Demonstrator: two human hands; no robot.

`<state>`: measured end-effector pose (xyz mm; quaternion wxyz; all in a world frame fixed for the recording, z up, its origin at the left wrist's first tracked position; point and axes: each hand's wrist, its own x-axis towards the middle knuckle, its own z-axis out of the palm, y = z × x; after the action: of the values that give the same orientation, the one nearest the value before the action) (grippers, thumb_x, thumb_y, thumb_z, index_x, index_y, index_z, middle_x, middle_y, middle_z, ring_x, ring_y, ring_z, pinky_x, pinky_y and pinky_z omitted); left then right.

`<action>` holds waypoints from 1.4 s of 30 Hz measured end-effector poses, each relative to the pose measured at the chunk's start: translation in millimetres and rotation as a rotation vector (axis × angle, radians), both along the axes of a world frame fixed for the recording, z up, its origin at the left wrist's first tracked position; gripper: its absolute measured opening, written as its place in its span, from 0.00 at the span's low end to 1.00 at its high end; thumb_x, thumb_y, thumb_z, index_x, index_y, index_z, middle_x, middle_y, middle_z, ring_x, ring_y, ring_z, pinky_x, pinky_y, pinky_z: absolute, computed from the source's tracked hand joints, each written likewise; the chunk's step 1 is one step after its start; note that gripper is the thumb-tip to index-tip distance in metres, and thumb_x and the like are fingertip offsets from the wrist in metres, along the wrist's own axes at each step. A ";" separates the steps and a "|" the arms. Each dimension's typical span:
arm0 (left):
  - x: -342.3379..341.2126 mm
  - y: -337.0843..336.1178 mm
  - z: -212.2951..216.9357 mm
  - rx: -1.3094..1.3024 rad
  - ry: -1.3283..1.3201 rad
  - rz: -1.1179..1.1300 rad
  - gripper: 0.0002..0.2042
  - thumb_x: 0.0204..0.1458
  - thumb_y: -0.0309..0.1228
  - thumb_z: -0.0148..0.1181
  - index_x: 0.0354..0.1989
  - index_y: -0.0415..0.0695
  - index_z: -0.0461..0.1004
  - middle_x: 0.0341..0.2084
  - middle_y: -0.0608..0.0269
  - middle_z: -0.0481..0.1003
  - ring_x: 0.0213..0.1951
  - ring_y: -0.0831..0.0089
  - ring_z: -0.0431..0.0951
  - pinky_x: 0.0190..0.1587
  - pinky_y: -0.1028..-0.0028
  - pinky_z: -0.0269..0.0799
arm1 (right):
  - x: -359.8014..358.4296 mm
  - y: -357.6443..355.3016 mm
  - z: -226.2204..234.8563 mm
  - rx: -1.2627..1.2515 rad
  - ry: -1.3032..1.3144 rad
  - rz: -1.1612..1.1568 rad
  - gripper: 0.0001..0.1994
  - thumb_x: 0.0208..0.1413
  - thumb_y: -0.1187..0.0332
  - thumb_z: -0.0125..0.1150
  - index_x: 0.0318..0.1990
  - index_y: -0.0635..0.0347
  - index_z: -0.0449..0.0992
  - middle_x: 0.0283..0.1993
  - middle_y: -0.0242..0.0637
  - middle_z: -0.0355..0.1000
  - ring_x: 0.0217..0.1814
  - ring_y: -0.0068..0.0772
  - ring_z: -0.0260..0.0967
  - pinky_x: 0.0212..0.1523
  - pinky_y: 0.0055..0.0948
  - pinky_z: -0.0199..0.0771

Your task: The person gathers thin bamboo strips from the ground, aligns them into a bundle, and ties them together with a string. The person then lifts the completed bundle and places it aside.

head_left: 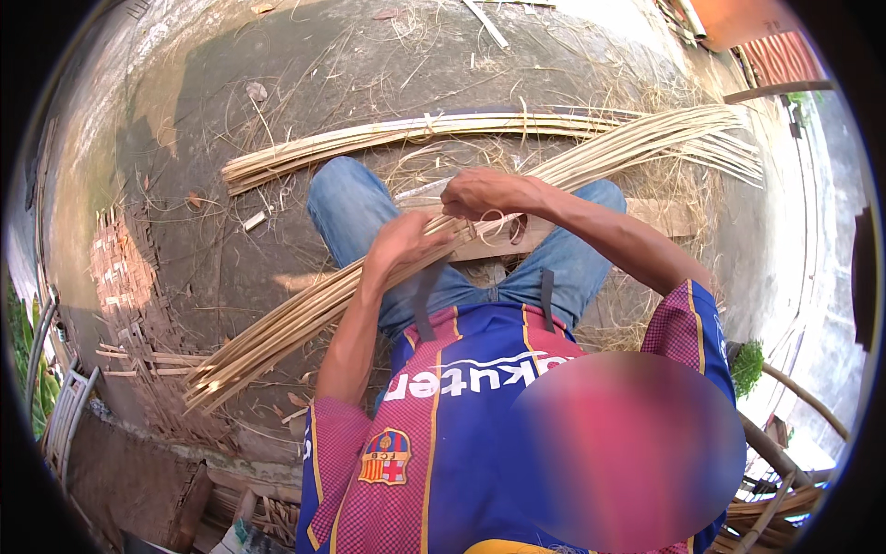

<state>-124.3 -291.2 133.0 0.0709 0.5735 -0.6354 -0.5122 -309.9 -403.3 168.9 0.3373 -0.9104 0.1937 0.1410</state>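
The bundle of pale strips slants across the person's lap, its left end low by the ground, its right end higher and farther out. At far left a piece of woven matting lies on the floor, frayed at its edges, with a few thin sticks below it. Farther in, a second bundle lies beyond the knees in jeans. The left hand is clamped over the held bundle near its middle, palm down. Just to the right and above, the right hand bends over the same bundle with curled fingers (whether they pinch anything, I cannot tell). Beside it a thin curled strip makes a loop. Rightward, a wooden board shows past the knee, and the held bundle's right part crosses in front of the second bundle's end.
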 end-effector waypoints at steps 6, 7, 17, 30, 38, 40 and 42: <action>-1.7 2.7 -14.7 -0.064 -0.120 0.040 0.32 0.50 0.61 0.64 0.33 0.35 0.79 0.30 0.39 0.79 0.37 0.45 0.80 0.41 0.52 0.72 | 17.0 -43.9 -52.6 0.106 0.044 -0.112 0.12 0.53 0.61 0.66 0.33 0.61 0.84 0.30 0.48 0.79 0.35 0.47 0.77 0.39 0.45 0.73; -2.6 4.6 -15.8 -0.098 -0.105 0.060 0.32 0.50 0.61 0.64 0.31 0.35 0.79 0.27 0.40 0.78 0.34 0.45 0.80 0.39 0.52 0.71 | 12.1 -48.7 -60.1 0.128 0.030 -0.149 0.12 0.50 0.61 0.68 0.34 0.61 0.85 0.31 0.46 0.80 0.35 0.46 0.78 0.39 0.44 0.74; -2.0 8.4 -3.1 -0.163 -0.029 0.070 0.29 0.52 0.59 0.63 0.40 0.40 0.82 0.32 0.41 0.80 0.39 0.45 0.81 0.43 0.53 0.73 | -49.3 -16.6 -43.0 0.070 -0.101 -0.563 0.13 0.56 0.62 0.70 0.31 0.64 0.80 0.27 0.50 0.76 0.29 0.49 0.75 0.34 0.45 0.71; -6.4 -7.1 12.7 0.053 0.054 0.105 0.24 0.53 0.51 0.66 0.51 0.48 0.82 0.38 0.49 0.83 0.42 0.52 0.84 0.47 0.60 0.76 | -75.8 109.2 -26.4 -0.156 -0.347 -0.873 0.05 0.63 0.76 0.52 0.44 0.64 0.67 0.36 0.51 0.71 0.40 0.58 0.72 0.41 0.48 0.73; -20.1 1.9 27.1 -0.147 -0.222 0.094 0.21 0.56 0.50 0.63 0.46 0.44 0.82 0.34 0.47 0.82 0.40 0.46 0.82 0.42 0.53 0.75 | -89.5 100.9 -42.0 -0.154 -0.344 -0.631 0.08 0.60 0.75 0.54 0.47 0.63 0.69 0.39 0.50 0.71 0.43 0.57 0.71 0.43 0.48 0.72; -28.5 11.1 31.6 -0.222 -0.294 0.153 0.20 0.58 0.49 0.62 0.46 0.44 0.82 0.33 0.47 0.82 0.39 0.45 0.82 0.41 0.51 0.74 | -84.8 93.6 -42.5 -0.126 -0.372 -0.573 0.08 0.55 0.78 0.53 0.43 0.66 0.68 0.38 0.52 0.71 0.42 0.58 0.72 0.41 0.50 0.73; -32.6 15.2 28.4 -0.258 -0.291 0.190 0.19 0.59 0.47 0.61 0.48 0.45 0.81 0.34 0.47 0.82 0.38 0.44 0.82 0.40 0.49 0.74 | -77.2 84.7 -43.9 -0.065 -0.373 -0.593 0.05 0.57 0.76 0.55 0.41 0.66 0.71 0.37 0.51 0.72 0.42 0.57 0.72 0.42 0.49 0.72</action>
<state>-156.9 -275.9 161.4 0.0992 0.6849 -0.6424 -0.3292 -387.1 -318.5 125.0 0.3641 -0.8350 0.3888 -0.1381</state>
